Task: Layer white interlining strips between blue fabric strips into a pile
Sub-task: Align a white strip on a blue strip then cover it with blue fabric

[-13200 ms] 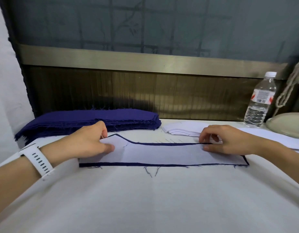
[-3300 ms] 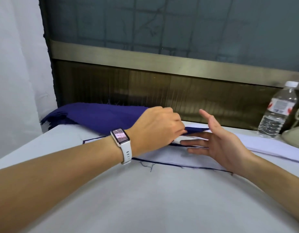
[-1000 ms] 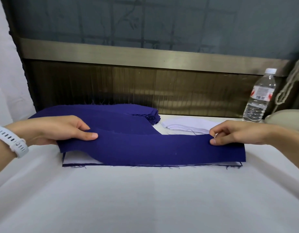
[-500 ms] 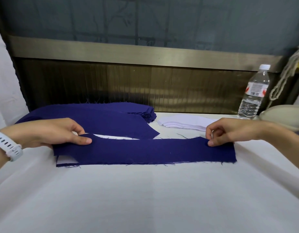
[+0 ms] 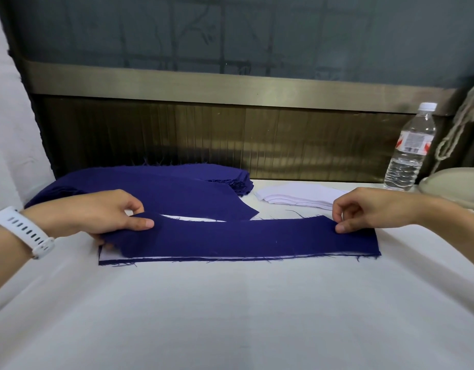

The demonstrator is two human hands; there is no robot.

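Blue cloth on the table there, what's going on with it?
A person is laying a blue strip onto a small pile on the table. The left hand pinches its left end, the right hand its right end. White interlining shows past the strip's edges. Behind lie a blue stack and a white stack.

A white watch strap with slotted holes circles the left wrist; both forearms are bare, sleeveless.
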